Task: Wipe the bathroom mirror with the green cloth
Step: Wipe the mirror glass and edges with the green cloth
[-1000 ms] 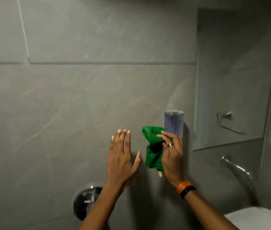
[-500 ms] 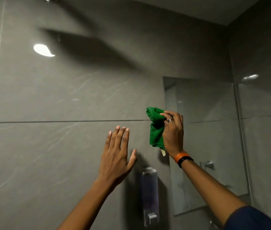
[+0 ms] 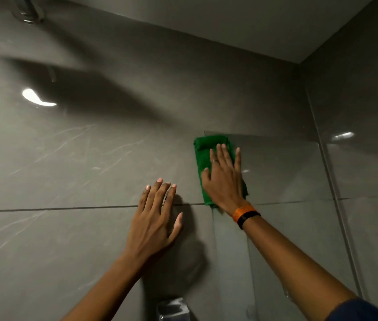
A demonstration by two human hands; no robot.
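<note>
Right hand (image 3: 224, 181) went from pinching the bunched green cloth (image 3: 203, 163) in the air to flattening it on the mirror (image 3: 280, 181). Fingers now spread, palm pressing the cloth flat against the glass, not pinching. Cloth sits under and just left of the palm, covering the mirror's top-left corner and overlapping slightly onto the wall tile (image 3: 79, 170) there. Left hand (image 3: 155, 218) is empty, fingers loosely spread, flat against the tile below-left of the cloth hand; looks like bracing. Orange wristband (image 3: 241, 210) and black band on the right wrist. Read: contact made, wiping starts at the top corner; nearly all the glass to the right and below not yet covered.
</note>
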